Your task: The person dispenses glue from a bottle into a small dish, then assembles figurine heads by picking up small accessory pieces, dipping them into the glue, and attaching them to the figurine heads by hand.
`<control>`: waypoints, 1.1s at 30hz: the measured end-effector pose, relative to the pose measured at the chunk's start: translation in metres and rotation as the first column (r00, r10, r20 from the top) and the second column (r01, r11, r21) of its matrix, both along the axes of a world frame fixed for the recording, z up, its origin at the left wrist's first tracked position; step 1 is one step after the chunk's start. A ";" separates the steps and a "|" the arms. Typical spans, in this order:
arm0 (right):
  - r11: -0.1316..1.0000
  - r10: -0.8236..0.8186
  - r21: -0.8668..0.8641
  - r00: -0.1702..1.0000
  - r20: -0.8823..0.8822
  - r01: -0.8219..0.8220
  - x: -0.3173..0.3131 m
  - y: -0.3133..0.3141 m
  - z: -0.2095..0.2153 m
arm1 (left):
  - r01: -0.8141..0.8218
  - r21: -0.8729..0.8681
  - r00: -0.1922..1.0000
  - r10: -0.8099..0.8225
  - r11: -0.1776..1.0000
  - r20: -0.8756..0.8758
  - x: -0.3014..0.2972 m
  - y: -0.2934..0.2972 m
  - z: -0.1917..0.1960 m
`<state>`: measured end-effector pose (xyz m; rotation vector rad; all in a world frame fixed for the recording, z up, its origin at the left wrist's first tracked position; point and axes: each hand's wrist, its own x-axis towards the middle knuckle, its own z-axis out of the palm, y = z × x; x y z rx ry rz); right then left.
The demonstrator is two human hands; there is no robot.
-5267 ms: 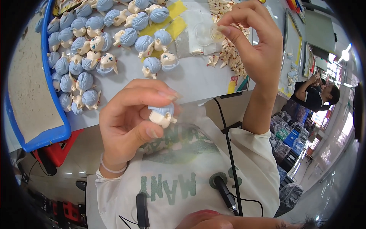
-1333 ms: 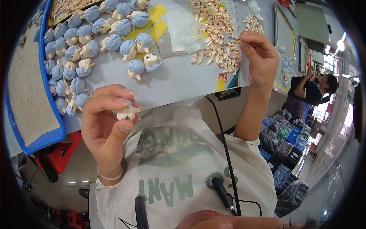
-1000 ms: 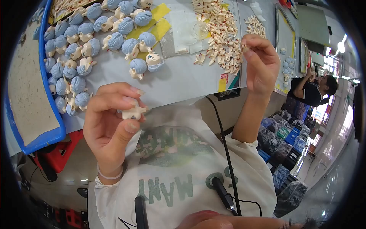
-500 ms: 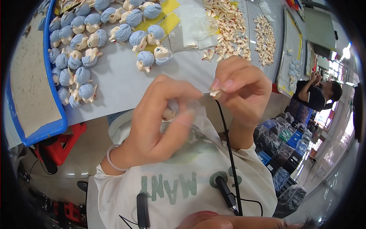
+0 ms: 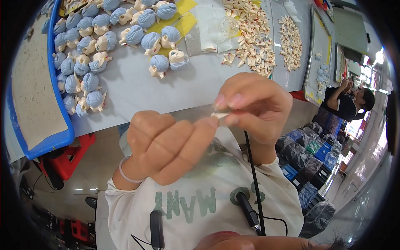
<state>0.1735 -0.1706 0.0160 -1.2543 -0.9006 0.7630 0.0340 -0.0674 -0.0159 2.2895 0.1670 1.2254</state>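
Over my lap, my right hand (image 5: 260,108) pinches a small cream pointed piece (image 5: 219,115) between thumb and fingers. My left hand (image 5: 166,146) is closed, its fingers curled, with a fingertip against the same piece. Whatever lies inside the left palm is hidden. Beyond the hands, several doll heads (image 5: 159,66) with blue hair and cream faces lie on the grey table (image 5: 129,93). One doll head (image 5: 178,58) lies face up, nearest the table's middle. A heap of cream pointed pieces (image 5: 254,37), some red-tipped, covers the far right, with a smaller heap (image 5: 290,43) beside it.
A blue-rimmed tray (image 5: 62,139) stands along the left edge. A clear round dish (image 5: 229,26) sits by the heap, near yellow sheets (image 5: 186,25). A black cable (image 5: 252,166) hangs beside my right forearm. On the right, a person (image 5: 350,100) works near wrapped crates (image 5: 312,162).
My left hand has curled its fingers and turned, bringing a fingertip to the small piece. My right hand has come slightly lower and left. The co-worker's arms have shifted a little.
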 end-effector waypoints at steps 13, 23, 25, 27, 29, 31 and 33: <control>0.988 -0.017 -0.132 0.807 -0.590 -0.075 -0.032 0.017 0.000 | -0.020 0.074 1.000 0.018 0.997 0.023 -0.014 0.000 0.001; 0.990 0.028 -0.116 0.919 -0.393 -0.080 -0.014 0.014 -0.003 | 0.045 0.007 0.999 -0.044 0.999 -0.029 -0.015 0.011 0.003; 0.984 -0.178 0.009 0.983 0.050 0.178 0.011 0.019 0.000 | 0.099 -0.418 0.994 -0.108 0.903 0.003 -0.009 0.010 0.011; 0.910 -0.387 0.019 0.835 0.391 0.413 0.038 0.021 0.003 | 0.130 -0.483 0.991 -0.128 0.866 0.038 -0.009 0.007 0.007; 0.923 -0.334 -0.020 0.826 0.454 0.384 0.061 0.025 0.002 | 0.192 -0.593 0.981 -0.154 0.782 0.116 -0.006 0.004 -0.002; 0.932 -0.277 -0.064 0.813 0.512 0.358 0.071 0.028 0.003 | 0.257 -0.687 0.966 -0.169 0.680 0.194 -0.006 0.002 -0.007; 0.956 -0.160 -0.115 0.808 0.567 0.270 0.076 0.032 0.003 | 0.294 -0.698 0.955 -0.234 0.653 0.184 -0.011 0.008 -0.004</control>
